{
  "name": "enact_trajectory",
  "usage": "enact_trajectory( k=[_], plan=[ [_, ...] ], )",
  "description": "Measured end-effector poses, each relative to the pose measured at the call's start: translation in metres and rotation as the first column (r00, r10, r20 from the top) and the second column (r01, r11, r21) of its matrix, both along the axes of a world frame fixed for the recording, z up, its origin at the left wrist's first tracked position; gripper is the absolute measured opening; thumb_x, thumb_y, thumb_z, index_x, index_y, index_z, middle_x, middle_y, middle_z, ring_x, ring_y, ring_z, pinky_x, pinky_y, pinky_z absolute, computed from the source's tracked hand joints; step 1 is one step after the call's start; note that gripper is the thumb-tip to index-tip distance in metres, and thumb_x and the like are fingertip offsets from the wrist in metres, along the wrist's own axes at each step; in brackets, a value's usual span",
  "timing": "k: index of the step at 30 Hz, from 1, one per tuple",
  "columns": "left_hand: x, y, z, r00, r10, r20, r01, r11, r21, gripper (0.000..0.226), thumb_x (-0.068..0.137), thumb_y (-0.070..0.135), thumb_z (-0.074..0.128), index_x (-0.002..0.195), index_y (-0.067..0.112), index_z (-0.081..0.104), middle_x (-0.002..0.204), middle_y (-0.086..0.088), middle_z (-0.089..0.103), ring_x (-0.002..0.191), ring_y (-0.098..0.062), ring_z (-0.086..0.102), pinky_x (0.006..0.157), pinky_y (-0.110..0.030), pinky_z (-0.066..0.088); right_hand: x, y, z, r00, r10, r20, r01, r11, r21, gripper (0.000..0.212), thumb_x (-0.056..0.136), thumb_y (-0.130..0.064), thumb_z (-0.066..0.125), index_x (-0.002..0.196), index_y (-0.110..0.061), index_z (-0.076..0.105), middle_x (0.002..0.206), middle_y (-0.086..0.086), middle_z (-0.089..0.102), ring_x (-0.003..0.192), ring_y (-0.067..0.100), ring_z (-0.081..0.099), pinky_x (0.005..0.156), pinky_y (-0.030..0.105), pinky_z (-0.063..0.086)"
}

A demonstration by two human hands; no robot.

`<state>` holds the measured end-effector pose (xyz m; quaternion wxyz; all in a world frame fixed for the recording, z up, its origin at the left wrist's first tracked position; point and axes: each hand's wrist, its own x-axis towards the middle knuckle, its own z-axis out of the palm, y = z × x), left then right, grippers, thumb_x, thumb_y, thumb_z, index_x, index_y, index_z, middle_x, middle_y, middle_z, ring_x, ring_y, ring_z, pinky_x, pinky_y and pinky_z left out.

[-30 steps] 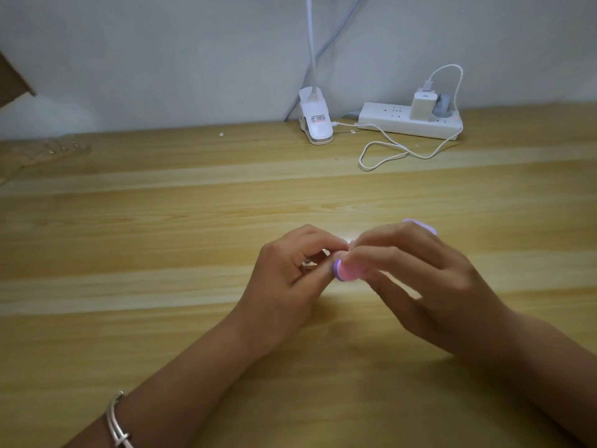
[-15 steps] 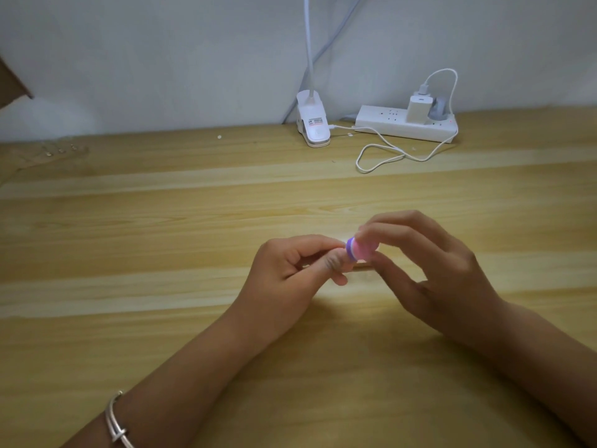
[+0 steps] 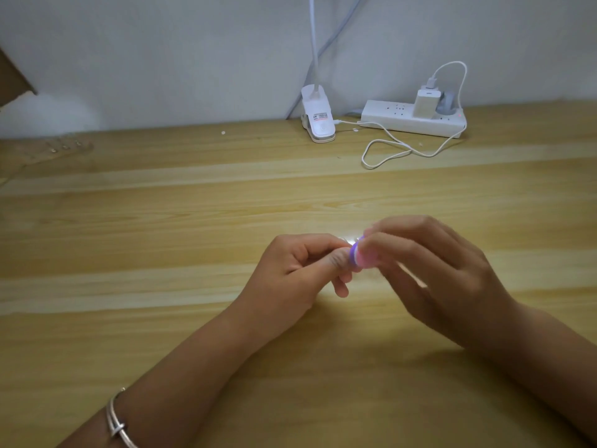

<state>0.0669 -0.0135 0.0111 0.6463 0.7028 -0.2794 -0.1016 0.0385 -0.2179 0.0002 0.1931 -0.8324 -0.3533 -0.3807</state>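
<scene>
Silver bracelet (image 3: 116, 421) at 7 o'clock. Over mid-table (image 3: 161, 221), the left hand (image 3: 290, 270) pinches the purple end of a small pink-and-purple round piece (image 3: 363, 257), and the right hand (image 3: 445, 273) curls round its pink end from 3 o'clock. Looks mid-job, nothing separated. Clip lamp (image 3: 318, 119) and power strip (image 3: 410, 122) sit far off, 12 to 1.

Small round obj. (image 3: 363, 258), pink w/ purple rim; we see it blurred, held over mid worktop (image 3: 161, 253).
</scene>
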Motion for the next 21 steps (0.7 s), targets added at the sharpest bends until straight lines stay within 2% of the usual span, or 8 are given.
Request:
enact_trajectory(
  k=[2,6,11,15,18,21],
  plan=[
    [0.000,0.001,0.001,1.000,0.005,-0.019,-0.005,1.000,0.025,0.021,0.096,0.003,0.054,0.086,-0.005,0.070,0.069,-0.004,0.062,0.061,-0.014,0.060,0.050,-0.008,0.040,0.002,-0.002,0.002,0.999,0.000,-0.045,0.002,0.999,0.042,0.016,0.089,0.010,0.066,0.101,0.004,0.074,0.102,0.014,0.070,0.093,0.027,0.068,0.079,0.043,0.055],
    [-0.001,0.002,0.002,0.999,-0.007,-0.042,0.011,0.996,0.089,0.023,0.095,0.018,0.055,0.090,0.003,0.071,0.069,-0.008,0.061,0.061,-0.010,0.059,0.044,-0.025,0.037,-0.005,0.003,-0.002,0.997,0.060,-0.051,-0.058,0.998,0.028,0.017,0.091,0.007,0.067,0.103,-0.001,0.076,0.104,0.012,0.070,0.097,0.026,0.069,0.075,0.046,0.052],
    [-0.003,0.001,0.004,0.995,-0.032,-0.097,0.038,0.997,0.060,0.023,0.094,0.019,0.052,0.081,0.012,0.069,0.068,-0.003,0.058,0.060,-0.013,0.058,0.044,-0.025,0.039,0.000,-0.002,0.003,0.989,0.084,-0.119,-0.071,0.991,0.114,0.012,0.092,0.002,0.067,0.102,0.002,0.073,0.100,0.011,0.070,0.091,0.025,0.069,0.075,0.044,0.055],
    [-0.003,0.000,0.004,0.994,-0.039,-0.101,0.045,0.997,0.057,0.025,0.096,0.018,0.049,0.082,0.012,0.068,0.065,-0.004,0.057,0.058,-0.013,0.055,0.044,-0.026,0.040,-0.006,0.007,-0.001,0.988,0.119,-0.093,-0.113,0.991,0.066,0.016,0.089,0.007,0.069,0.102,0.000,0.076,0.102,0.012,0.070,0.093,0.027,0.069,0.083,0.037,0.052],
    [-0.003,0.000,0.003,0.992,-0.050,-0.113,0.057,0.997,0.059,0.026,0.099,0.015,0.047,0.078,0.011,0.063,0.067,-0.001,0.053,0.059,-0.014,0.055,0.045,-0.027,0.040,0.001,-0.003,0.002,0.990,0.078,-0.115,-0.066,0.993,0.101,0.012,0.093,0.002,0.067,0.103,0.002,0.074,0.101,0.010,0.068,0.092,0.022,0.067,0.077,0.041,0.054],
    [-0.003,0.000,0.001,0.988,-0.060,-0.140,0.067,0.997,0.048,0.026,0.097,0.019,0.046,0.077,0.014,0.062,0.068,-0.001,0.052,0.059,-0.015,0.055,0.045,-0.026,0.040,0.000,0.000,0.000,0.988,0.094,-0.124,-0.079,0.989,0.122,0.013,0.093,0.002,0.067,0.104,0.002,0.074,0.102,0.010,0.068,0.094,0.021,0.067,0.077,0.040,0.054]
  ],
)
